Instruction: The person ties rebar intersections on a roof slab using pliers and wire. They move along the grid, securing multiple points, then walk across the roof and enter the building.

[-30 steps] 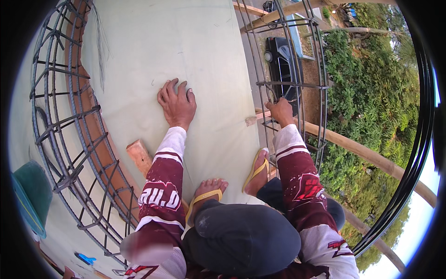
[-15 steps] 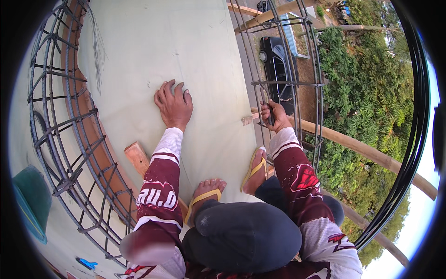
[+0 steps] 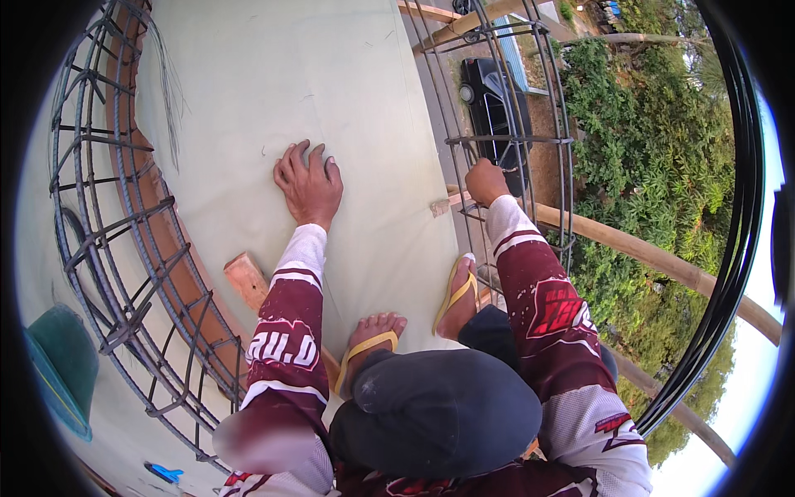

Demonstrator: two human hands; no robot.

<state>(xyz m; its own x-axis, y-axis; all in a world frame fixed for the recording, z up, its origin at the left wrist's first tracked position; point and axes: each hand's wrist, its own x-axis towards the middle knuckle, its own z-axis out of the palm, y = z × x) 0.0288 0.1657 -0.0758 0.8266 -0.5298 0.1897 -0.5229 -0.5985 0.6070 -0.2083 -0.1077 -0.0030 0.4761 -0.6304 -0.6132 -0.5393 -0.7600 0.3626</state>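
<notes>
My left hand (image 3: 310, 184) rests on the pale green panel (image 3: 364, 99), palm down, fingers apart and a little bent, holding nothing. Out past the panel's right edge, my right hand (image 3: 486, 181) is closed in a fist beside the right-hand rebar cage (image 3: 522, 140). It grips a dark hand tool, mostly hidden by the fist; its exact kind cannot be made out. A small piece of wood (image 3: 440, 208) lies at the panel edge, just left of that fist.
A second rebar cage (image 3: 124, 215) curves along the left, with loose wires (image 3: 168, 99) near it. A wood block (image 3: 246, 280) lies by my left forearm. Bamboo poles (image 3: 629, 248) and black cables (image 3: 733, 273) run at right. Below stands a dark vehicle (image 3: 494, 103).
My right hand has turned over, its back now hiding most of the tool, and has shifted slightly up. The left hand stays on the panel.
</notes>
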